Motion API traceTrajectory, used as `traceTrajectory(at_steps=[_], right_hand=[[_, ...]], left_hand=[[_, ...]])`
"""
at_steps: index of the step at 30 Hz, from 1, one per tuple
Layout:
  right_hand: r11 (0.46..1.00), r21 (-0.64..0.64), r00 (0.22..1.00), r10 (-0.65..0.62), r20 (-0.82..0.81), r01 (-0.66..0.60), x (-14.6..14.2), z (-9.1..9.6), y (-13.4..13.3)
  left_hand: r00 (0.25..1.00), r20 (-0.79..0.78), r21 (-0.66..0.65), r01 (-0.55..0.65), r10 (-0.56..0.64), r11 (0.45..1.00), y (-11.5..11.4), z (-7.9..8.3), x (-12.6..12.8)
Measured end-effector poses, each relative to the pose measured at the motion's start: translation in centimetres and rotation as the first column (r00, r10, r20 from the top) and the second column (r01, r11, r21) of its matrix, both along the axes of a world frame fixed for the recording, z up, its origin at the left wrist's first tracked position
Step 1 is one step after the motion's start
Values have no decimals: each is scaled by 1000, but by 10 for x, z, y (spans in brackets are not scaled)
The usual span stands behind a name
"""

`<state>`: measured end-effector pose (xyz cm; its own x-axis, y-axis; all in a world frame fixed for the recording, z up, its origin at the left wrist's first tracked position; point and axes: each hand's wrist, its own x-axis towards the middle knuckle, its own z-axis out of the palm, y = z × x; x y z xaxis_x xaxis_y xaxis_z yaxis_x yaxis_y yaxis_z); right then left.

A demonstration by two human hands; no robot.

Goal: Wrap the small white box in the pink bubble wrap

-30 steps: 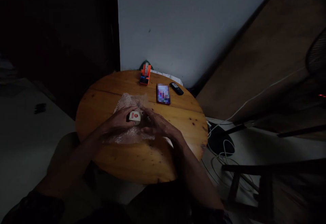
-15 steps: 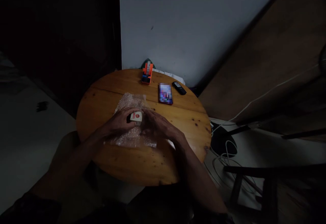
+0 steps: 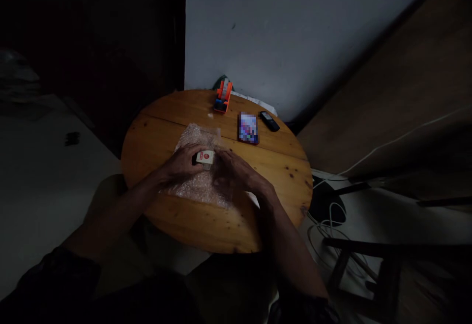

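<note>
A small white box with a red mark (image 3: 205,157) rests on a sheet of bubble wrap (image 3: 199,186) in the middle of a round wooden table (image 3: 169,127). My left hand (image 3: 183,162) curls around the box from the left, fingers against its side. My right hand (image 3: 236,171) lies on the wrap just right of the box, fingers bent and touching the box's right end. The room is dim, so the fingertips are hard to make out.
At the table's far edge stand an orange tape dispenser (image 3: 223,97), a phone (image 3: 248,128) lying flat and a small dark remote (image 3: 269,121). Cables (image 3: 324,216) trail on the floor to the right beside a dark chair frame (image 3: 368,250). A white wall rises behind.
Both hands have stayed on the box and the wrap. The camera has shifted, so the table sits further right and higher in the picture.
</note>
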<state>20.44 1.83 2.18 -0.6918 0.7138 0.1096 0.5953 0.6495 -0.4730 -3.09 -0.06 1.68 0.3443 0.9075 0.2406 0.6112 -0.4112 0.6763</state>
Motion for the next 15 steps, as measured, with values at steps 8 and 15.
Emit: traceTrajectory(at_steps=[8,15], right_hand=[[1000,-17,999,26,-23,-26,3,-1,1],[1000,20,1000,20,-8,-20,2,-6,5]], left_hand=[[1000,-5,96,19,-19,995,3,-8,-1],[997,64,131,37,-45,991,6,-6,-9]])
